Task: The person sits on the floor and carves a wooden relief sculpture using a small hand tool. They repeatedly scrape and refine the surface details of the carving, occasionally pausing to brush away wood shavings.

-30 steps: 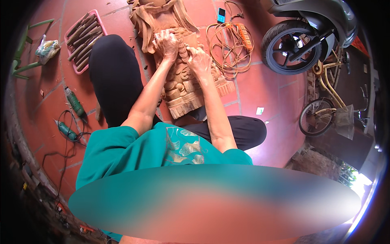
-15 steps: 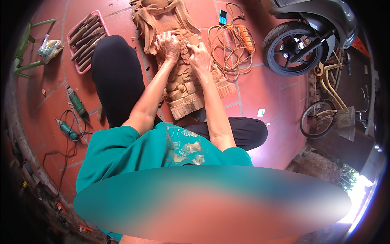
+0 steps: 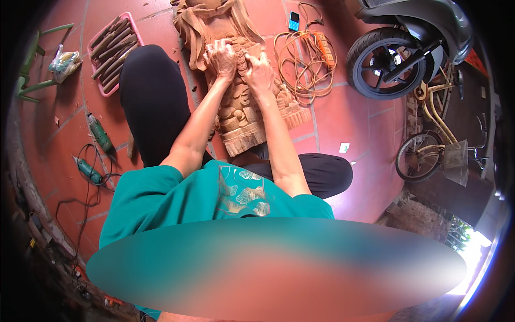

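A brown carved wooden piece (image 3: 236, 115) lies on the floor before me, between my bent legs. Deep relief covers it, with drapery-like folds at the far end and a ridged base near me. My left hand (image 3: 220, 59) rests on its middle, fingers spread over the carved surface. Just to the right, my right hand (image 3: 259, 75) presses on the same part with fingers curled in and pressed together. Whatever those fingers may hold is too small or hidden to make out.
Left are a pink basket (image 3: 92, 42) of wooden-handled tools, a green chair (image 3: 32, 64) with a plastic bag (image 3: 65, 63), and two green power tools (image 3: 100, 133). Right are a phone (image 3: 294, 21), a coiled cord (image 3: 284, 67) with an orange power strip (image 3: 324, 50), a scooter (image 3: 383, 64) and a bicycle (image 3: 421, 155).
My right hand has slid slightly to the left over the carving, its forearm shifting with it. The left hand stays nearly in place on the wood.
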### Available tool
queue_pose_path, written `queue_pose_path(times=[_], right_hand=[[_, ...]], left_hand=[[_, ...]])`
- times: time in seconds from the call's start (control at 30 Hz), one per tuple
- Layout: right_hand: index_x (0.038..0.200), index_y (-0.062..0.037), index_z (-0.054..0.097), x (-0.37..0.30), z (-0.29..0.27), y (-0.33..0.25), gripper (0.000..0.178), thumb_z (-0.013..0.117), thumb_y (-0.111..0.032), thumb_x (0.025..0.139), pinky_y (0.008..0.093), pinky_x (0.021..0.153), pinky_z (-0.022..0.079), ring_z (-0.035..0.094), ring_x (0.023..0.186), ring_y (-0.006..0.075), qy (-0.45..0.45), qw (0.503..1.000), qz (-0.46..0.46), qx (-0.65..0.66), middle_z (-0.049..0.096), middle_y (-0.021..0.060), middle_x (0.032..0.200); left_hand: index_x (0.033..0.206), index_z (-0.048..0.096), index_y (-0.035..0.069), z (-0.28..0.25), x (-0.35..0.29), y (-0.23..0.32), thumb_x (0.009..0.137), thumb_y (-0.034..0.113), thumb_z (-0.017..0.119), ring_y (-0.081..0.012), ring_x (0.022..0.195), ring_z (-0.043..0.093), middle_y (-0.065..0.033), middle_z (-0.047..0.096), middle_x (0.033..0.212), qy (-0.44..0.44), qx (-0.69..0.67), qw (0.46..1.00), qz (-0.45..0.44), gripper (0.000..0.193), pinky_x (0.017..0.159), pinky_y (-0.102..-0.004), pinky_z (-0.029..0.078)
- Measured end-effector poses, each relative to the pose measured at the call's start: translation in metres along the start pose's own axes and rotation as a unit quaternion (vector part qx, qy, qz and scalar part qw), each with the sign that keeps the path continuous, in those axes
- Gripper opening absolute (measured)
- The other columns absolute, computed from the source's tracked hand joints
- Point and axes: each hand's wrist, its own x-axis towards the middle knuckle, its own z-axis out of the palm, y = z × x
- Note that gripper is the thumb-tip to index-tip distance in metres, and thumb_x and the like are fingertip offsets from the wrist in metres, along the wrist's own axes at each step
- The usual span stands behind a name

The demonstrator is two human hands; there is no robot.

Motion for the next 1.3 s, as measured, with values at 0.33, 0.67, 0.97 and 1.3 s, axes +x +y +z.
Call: queue_pose_path(times=[0.33, 0.67, 0.97, 1.3], right_hand=[[0.103, -0.0125, 0.073, -0.008, -0.001, 0.006, 0.029, 0.056, -0.004, 0.081, 0.0435, 0.071, 0.052, 0.063, 0.084, 0.0348, 0.065, 0.998, -0.004, -0.002, 0.057, 0.0170, 0.096], [0.102, -0.0144, 0.074, -0.007, -0.015, 0.014, 0.030, 0.059, -0.005, 0.078, 0.0455, 0.072, 0.052, 0.065, 0.086, 0.0357, -0.027, 1.000, 0.001, -0.009, 0.059, 0.0173, 0.098], [0.098, -0.0141, 0.075, 0.016, 0.002, 0.018, 0.028, 0.058, -0.003, 0.079, 0.0454, 0.070, 0.051, 0.064, 0.081, 0.0371, 0.057, 0.998, 0.036, 0.014, 0.060, 0.0179, 0.093], [0.099, -0.0132, 0.075, -0.013, -0.010, 0.018, 0.025, 0.063, -0.008, 0.078, 0.0464, 0.071, 0.051, 0.065, 0.082, 0.0364, 0.015, 0.999, 0.017, 0.026, 0.060, 0.0185, 0.095]], left_hand=[[0.093, 0.065, 0.016, -0.003, 0.001, 0.004, 0.085, 0.022, 0.056, -0.0235, 0.100, 0.055, -0.0033, 0.063, 0.096, 0.008, -0.002, 1.000, 0.002, 0.014, 0.086, -0.0412, 0.038], [0.095, 0.065, 0.021, -0.001, 0.001, -0.001, 0.086, 0.023, 0.055, -0.0226, 0.099, 0.054, -0.0017, 0.062, 0.097, 0.019, 0.004, 1.000, 0.007, 0.014, 0.086, -0.0400, 0.036], [0.094, 0.066, 0.021, 0.001, 0.002, -0.002, 0.086, 0.022, 0.056, -0.0218, 0.100, 0.054, -0.0005, 0.063, 0.098, 0.010, 0.000, 1.000, -0.003, 0.013, 0.086, -0.0399, 0.037], [0.092, 0.066, 0.020, -0.003, 0.003, 0.000, 0.085, 0.022, 0.057, -0.0228, 0.100, 0.054, -0.0002, 0.064, 0.097, 0.021, -0.001, 1.000, 0.001, 0.012, 0.086, -0.0401, 0.036]])
